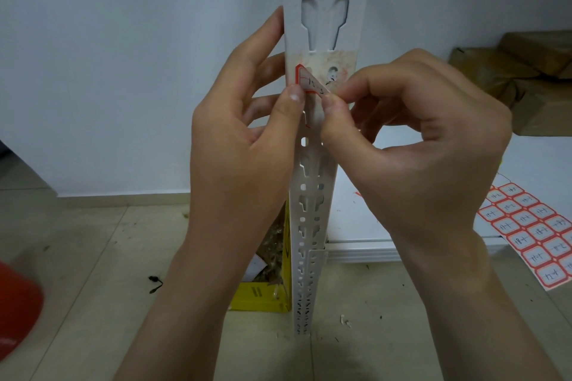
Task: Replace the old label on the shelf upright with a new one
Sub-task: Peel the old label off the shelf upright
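A white perforated shelf upright point(325, 28) rises through the middle of the view. A red-bordered label point(309, 82) with handwriting sits on it, its right part lifted off over a patch of torn paper residue point(335, 60). My right hand point(411, 151) pinches the label's loose lower corner between thumb and forefinger. My left hand point(244, 133) wraps the upright's left edge, its thumb pressing just below the label's left side. A sheet of red-bordered labels point(532, 232) lies at the right on a white shelf board point(353, 219).
A yellow box point(263, 297) holding scraps stands on the tiled floor behind the upright. Brown paper-wrapped packages point(510, 74) lie on the shelf board at the far right. A red object point(15, 309) shows at the lower left edge. A white wall is behind.
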The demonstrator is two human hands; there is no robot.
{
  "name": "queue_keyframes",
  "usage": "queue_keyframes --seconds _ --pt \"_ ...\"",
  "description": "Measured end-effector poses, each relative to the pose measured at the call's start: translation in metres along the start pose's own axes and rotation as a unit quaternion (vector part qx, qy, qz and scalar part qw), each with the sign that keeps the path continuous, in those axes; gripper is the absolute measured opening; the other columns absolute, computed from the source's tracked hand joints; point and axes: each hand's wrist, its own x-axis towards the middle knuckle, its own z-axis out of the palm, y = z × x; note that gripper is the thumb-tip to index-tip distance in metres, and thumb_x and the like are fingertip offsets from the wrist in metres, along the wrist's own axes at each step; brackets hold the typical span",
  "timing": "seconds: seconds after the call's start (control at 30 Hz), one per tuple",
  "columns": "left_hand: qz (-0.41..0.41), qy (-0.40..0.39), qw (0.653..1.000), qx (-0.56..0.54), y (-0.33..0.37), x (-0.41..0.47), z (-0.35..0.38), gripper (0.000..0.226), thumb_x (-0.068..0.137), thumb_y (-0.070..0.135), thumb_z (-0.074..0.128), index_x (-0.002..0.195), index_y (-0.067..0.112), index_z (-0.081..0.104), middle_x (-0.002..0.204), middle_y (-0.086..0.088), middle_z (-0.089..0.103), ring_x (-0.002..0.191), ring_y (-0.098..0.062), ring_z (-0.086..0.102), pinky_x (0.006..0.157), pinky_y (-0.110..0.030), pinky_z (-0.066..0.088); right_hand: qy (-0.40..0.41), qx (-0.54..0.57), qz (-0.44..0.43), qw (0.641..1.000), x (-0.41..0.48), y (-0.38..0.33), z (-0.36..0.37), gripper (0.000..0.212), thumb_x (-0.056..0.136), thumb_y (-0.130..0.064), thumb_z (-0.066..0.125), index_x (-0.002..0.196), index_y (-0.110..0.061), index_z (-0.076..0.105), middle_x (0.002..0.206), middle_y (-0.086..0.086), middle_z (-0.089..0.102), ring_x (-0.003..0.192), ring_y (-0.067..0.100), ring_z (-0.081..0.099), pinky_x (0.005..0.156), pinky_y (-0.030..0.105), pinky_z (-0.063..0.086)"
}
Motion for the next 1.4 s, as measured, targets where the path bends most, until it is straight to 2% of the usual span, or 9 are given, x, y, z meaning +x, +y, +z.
queue_keyframes --seconds 0.1,0.2,0.3,0.33,0.67,1.0,1.2,1.4 --pt "0.000 0.002 1.000 0.001 0.000 0.000 0.000 0.055 0.103 -0.008 0.055 0.153 0.013 0.047 0.125 0.007 0.069 0.104 0.003 0.074 0.078 -0.015 0.062 -0.008 -0.001 0.005 1.000 0.004 0.000 -0.001 0.010 0.091 -0.012 0.078 0.082 -0.007 0.077 0.078 -0.006 0.063 0.064 0.009 0.062 0.059 0.025 0.053" --pt "0.000 0.001 1.000 0.007 0.000 -0.001 0.000 0.054 0.103 -0.006 0.055 0.153 0.015 0.047 0.123 0.011 0.068 0.103 0.005 0.074 0.076 -0.013 0.061 -0.094 0.045 0.089 0.991 0.014 0.004 -0.004 0.013 0.083 -0.031 0.078 0.073 -0.023 0.080 0.072 -0.015 0.064 0.062 0.005 0.064 0.063 0.024 0.052" --pt "0.000 0.002 1.000 0.006 0.000 -0.001 0.000 0.054 0.103 -0.006 0.056 0.153 0.013 0.047 0.124 0.009 0.068 0.103 0.004 0.074 0.075 -0.013 0.061 -0.008 -0.004 0.009 1.000 0.004 -0.001 -0.001 0.009 0.091 -0.010 0.078 0.082 -0.008 0.077 0.076 -0.004 0.062 0.064 0.009 0.062 0.059 0.025 0.053" --pt "0.001 0.001 1.000 0.006 0.000 0.000 0.000 0.054 0.103 -0.006 0.056 0.153 0.013 0.047 0.124 0.009 0.068 0.103 0.004 0.074 0.075 -0.013 0.061 -0.003 0.000 0.001 1.000 0.001 -0.002 -0.001 0.008 0.092 -0.008 0.078 0.084 -0.007 0.076 0.077 -0.003 0.062 0.065 0.009 0.061 0.059 0.025 0.053" --pt "-0.002 -0.002 1.000 -0.006 0.001 0.000 -0.001 0.053 0.104 -0.006 0.055 0.154 0.011 0.047 0.130 0.000 0.070 0.107 -0.004 0.075 0.079 -0.020 0.063 -0.001 0.005 -0.002 1.000 0.000 0.000 -0.001 0.008 0.092 -0.009 0.077 0.085 -0.006 0.076 0.077 0.002 0.068 0.065 0.012 0.063 0.059 0.029 0.054" --pt "0.000 -0.004 1.000 -0.009 -0.001 -0.001 0.000 0.054 0.103 -0.009 0.053 0.153 0.011 0.047 0.130 0.001 0.069 0.107 0.000 0.074 0.079 -0.017 0.063 -0.027 0.009 0.016 0.999 0.001 -0.001 -0.003 0.010 0.093 -0.012 0.076 0.084 -0.007 0.077 0.075 0.000 0.065 0.065 0.009 0.063 0.060 0.029 0.055" --pt "0.004 -0.010 1.000 -0.009 -0.001 0.000 -0.001 0.055 0.103 -0.011 0.052 0.153 0.010 0.046 0.132 0.000 0.068 0.109 0.002 0.072 0.080 -0.015 0.061 -0.005 0.012 -0.006 1.000 -0.001 -0.003 -0.001 0.009 0.091 -0.009 0.078 0.083 -0.006 0.076 0.077 -0.001 0.063 0.064 0.010 0.061 0.058 0.029 0.053" --pt "-0.002 -0.007 1.000 -0.011 -0.001 0.000 -0.001 0.055 0.103 -0.011 0.053 0.153 0.011 0.047 0.132 -0.003 0.069 0.107 -0.003 0.075 0.077 -0.015 0.062 -0.004 0.012 -0.003 1.000 -0.002 -0.002 -0.001 0.008 0.090 -0.008 0.077 0.083 -0.006 0.075 0.076 -0.002 0.060 0.064 0.010 0.060 0.058 0.028 0.052"
